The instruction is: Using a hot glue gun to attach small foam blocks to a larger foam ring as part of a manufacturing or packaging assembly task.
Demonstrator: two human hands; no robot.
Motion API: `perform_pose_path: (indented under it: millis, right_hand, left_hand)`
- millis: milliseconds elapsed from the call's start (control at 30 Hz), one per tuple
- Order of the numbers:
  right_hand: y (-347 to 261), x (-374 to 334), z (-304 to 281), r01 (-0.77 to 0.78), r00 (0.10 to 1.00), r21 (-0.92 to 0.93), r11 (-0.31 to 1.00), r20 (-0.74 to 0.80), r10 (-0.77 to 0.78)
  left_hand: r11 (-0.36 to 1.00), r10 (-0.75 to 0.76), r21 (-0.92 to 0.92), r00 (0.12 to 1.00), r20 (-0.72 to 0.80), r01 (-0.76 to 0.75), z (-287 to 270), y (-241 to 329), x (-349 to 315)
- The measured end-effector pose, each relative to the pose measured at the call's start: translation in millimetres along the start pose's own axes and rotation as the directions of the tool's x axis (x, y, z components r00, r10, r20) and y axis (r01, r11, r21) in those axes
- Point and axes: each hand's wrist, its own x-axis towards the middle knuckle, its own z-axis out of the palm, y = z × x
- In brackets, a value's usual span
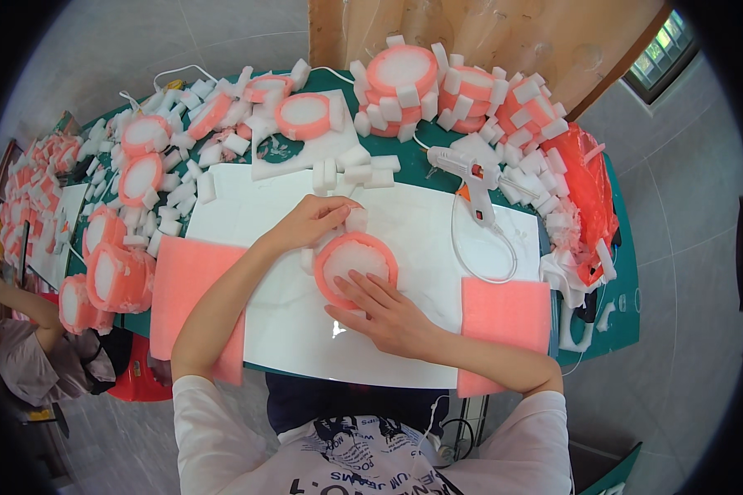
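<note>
On the white board (289, 346) before me lies a round foam piece with a pink rim and white centre (343, 262). My right hand (388, 318) rests across its lower right part, fingers stretched out and flat. At the far edge of the ring, my left hand (312, 221) has its fingers closed on a small white foam block (356, 219), which sits against or very near the pink rim. Another white block (307, 261) stands at the ring's left side, partly hidden by my left wrist. Several loose white blocks (357, 173) lie just beyond my left hand.
A white glue gun (475, 177) with a looping cable lies to the right. Pink foam sheets (194, 289) flank the board. Finished-looking pink and white rounds (402, 70) and many blocks crowd the back and left. A red plastic bag (582, 190) is far right. Another person (33, 346) sits at left.
</note>
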Motion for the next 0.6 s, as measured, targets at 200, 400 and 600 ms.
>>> perform_pose_path:
  millis: [200,400,600]
  right_hand:
    - [0.0,-0.4,0.1,-0.002,1.000,-0.005,1.000,-0.010,0.002]
    - [-2.5,0.5,-0.7,0.018,1.000,-0.041,0.999,-0.021,-0.019]
    - [-1.1,0.6,-2.0,0.010,0.999,-0.042,0.999,-0.040,-0.012]
  left_hand:
    - [0.999,-0.039,-0.016,0.999,0.015,0.039,-1.4,3.2,0.8]
    - [0.986,0.033,-0.163,0.999,0.030,-0.027,-6.3,-1.8,0.7]
    - [0.979,-0.008,-0.205,1.000,0.003,0.009,-5.5,4.2,0.3]
